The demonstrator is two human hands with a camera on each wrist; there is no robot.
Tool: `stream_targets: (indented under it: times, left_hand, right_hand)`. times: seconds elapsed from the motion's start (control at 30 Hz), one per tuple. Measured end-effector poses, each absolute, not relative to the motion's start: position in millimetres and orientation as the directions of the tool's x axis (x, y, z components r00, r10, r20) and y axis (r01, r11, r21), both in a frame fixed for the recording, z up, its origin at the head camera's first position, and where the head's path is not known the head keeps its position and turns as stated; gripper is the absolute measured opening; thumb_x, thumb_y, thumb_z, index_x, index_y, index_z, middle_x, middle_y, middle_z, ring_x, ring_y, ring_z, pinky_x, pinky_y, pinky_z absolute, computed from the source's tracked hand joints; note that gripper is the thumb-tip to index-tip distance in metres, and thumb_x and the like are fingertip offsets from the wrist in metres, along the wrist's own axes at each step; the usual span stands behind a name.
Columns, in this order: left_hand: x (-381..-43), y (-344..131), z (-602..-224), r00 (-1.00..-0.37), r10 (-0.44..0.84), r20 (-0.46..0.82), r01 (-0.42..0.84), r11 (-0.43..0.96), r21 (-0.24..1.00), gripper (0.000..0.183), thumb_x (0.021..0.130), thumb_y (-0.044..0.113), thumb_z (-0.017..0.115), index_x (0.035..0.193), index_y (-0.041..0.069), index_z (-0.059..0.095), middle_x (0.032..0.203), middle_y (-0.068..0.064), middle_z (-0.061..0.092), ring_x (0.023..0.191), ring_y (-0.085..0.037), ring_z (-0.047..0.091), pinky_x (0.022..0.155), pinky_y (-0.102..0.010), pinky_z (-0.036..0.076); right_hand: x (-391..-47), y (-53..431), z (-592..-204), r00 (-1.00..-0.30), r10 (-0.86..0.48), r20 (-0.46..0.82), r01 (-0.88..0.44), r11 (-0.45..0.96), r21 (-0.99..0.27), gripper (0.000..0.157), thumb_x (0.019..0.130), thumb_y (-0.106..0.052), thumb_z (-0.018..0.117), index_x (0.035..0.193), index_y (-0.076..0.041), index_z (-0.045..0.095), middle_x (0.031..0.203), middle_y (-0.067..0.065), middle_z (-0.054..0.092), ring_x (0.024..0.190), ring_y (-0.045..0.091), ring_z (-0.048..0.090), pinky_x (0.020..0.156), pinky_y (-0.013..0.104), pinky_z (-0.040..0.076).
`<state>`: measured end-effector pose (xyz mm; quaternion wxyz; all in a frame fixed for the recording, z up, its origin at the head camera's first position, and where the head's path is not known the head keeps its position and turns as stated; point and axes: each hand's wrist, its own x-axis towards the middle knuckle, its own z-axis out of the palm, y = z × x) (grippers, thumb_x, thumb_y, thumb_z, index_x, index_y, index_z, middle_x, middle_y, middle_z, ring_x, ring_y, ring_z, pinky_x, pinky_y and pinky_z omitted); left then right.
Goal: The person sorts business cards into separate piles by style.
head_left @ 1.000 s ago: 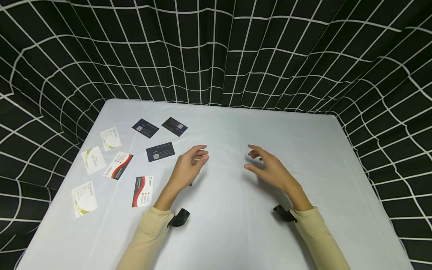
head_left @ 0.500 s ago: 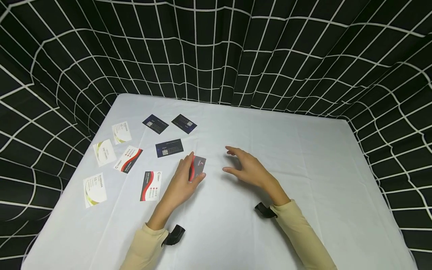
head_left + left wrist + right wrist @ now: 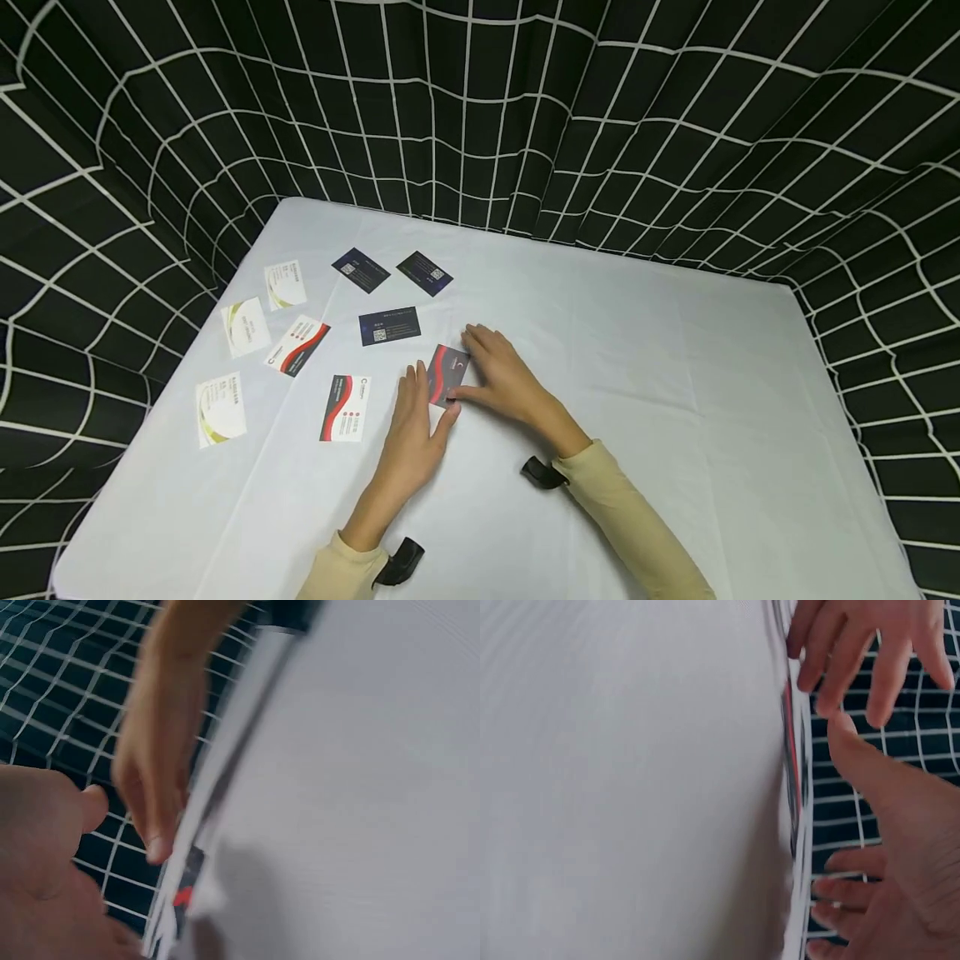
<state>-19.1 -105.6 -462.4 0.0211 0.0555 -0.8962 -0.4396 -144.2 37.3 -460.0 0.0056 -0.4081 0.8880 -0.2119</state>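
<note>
The left hand is spread, fingers straight and thumb well out, with nothing in its grasp. A dark card with a red wave lies on the white-covered worktop between the two hands, just past the left hand's fingertips. The right hand arches loosely at the card's other side, a wide gap between thumb and fingers; its thumb tip overlaps the card's near edge. Whether either hand actually touches the card is hard to tell, since both wrist views are blurred and show it nearly edge-on.

Just beyond the left hand's fingertips lies a navy card, with two more navy cards farther off. To the left hand's left is a red-and-white card; another red-and-white card and three white cards lie farther left. A black gridded curtain hangs beyond both hands.
</note>
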Motion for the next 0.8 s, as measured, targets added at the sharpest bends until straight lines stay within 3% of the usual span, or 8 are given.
stream_targets:
  times: [0.2, 0.4, 0.6, 0.8]
  left_hand:
    - [-15, -100, -468, -0.989, -0.126, 0.08, -0.03, 0.694, 0.719, 0.072, 0.094, 0.043, 0.04, 0.145, 0.008, 0.002, 0.149, -0.021, 0.004, 0.137, -0.032, 0.005, 0.108, -0.047, 0.008]
    - [-15, -99, -470, -0.986, -0.103, 0.13, 0.016, 0.721, 0.693, 0.07, 0.094, 0.041, 0.041, 0.145, 0.005, 0.01, 0.147, -0.024, 0.008, 0.136, -0.036, 0.008, 0.107, -0.049, 0.009]
    - [-16, -98, -473, -0.988, -0.088, 0.125, 0.024, 0.72, 0.693, 0.071, 0.094, 0.041, 0.04, 0.144, 0.002, 0.01, 0.147, -0.024, 0.01, 0.136, -0.036, 0.007, 0.108, -0.048, 0.007]
    - [-19, -100, -477, -0.984, -0.137, 0.111, 0.003, 0.618, 0.786, 0.066, 0.095, 0.041, 0.039, 0.145, 0.008, 0.011, 0.148, -0.016, 0.016, 0.137, -0.03, 0.009, 0.109, -0.045, 0.008]
  right_hand:
    - [-138, 23, -460, -0.677, -0.729, 0.101, -0.713, 0.615, -0.338, 0.092, 0.069, -0.056, 0.068, 0.13, 0.008, 0.041, 0.14, 0.019, 0.034, 0.133, 0.034, 0.021, 0.108, 0.046, 0.015]
    - [-140, 16, -460, -0.702, -0.701, 0.128, -0.689, 0.623, -0.37, 0.082, 0.062, -0.048, 0.077, 0.121, 0.003, 0.053, 0.133, 0.014, 0.044, 0.128, 0.029, 0.033, 0.105, 0.039, 0.025]
    - [-142, 12, -459, -0.757, -0.637, 0.15, -0.627, 0.641, -0.444, 0.07, 0.055, -0.038, 0.084, 0.11, -0.006, 0.056, 0.112, 0.005, 0.055, 0.109, 0.02, 0.046, 0.094, 0.032, 0.036]
    - [-144, 13, -457, -0.798, -0.597, 0.085, -0.538, 0.64, -0.549, 0.057, 0.061, -0.023, 0.083, 0.109, -0.011, 0.054, 0.094, -0.002, 0.06, 0.082, 0.011, 0.052, 0.077, 0.027, 0.044]
